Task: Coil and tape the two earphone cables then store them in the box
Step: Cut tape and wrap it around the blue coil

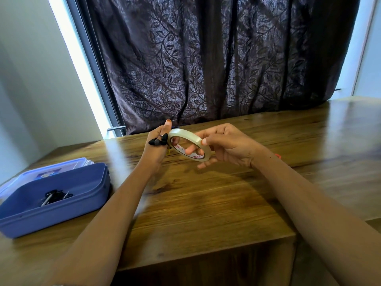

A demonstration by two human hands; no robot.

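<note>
Mostly, left hand (155, 156) hides earphone (157, 141) (right hand (227, 147): tape (182, 132)).

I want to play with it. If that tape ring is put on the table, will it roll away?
Probably, if stood on edge: the tape roll is a thin round ring and the table looks smooth. Laid flat it should stay. It seems light; the right hand pinches it easily.

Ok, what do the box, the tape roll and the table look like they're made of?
The box: blue plastic by the look, smooth moulded walls with rounded corners, slight sheen. The tape roll: translucent whitish film, glossy, wound on what seems a white printed card core. The table: wood or wood-look laminate, visible grain, semi-gloss reflections; which one, I cannot tell.
</note>
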